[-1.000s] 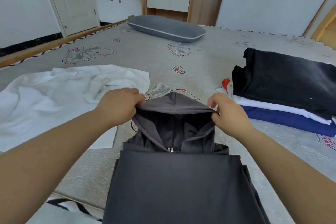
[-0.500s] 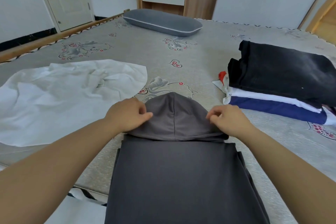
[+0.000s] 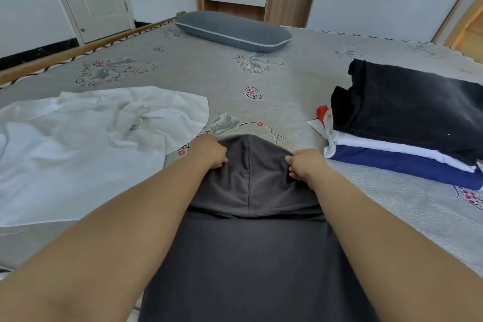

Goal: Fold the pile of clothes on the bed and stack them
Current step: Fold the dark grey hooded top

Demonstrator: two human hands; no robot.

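since a second ago, hood laid flat from its raised, open state and drawn toward the body of the hoodie. bed (image 3: pixel 274 91): grey printed cover. white shirt (image 3: pixel 91 138): crumpled, unfolded, at left. folded stack (image 3: pixel 407 123): at right. hoodie (image 3: pixel 251 256): dark grey, centre, near edge. hood (image 3: pixel 251 178): flat. left hand (image 3: pixel 209 150), right hand (image 3: pixel 304 165): each pinching a hood edge. advice: pull both corners evenly, fold hood down square, smooth creases.

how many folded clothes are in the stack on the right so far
3 show: a black garment on top, a white one under it, a navy one at the bottom. Thin layers between may be hidden.
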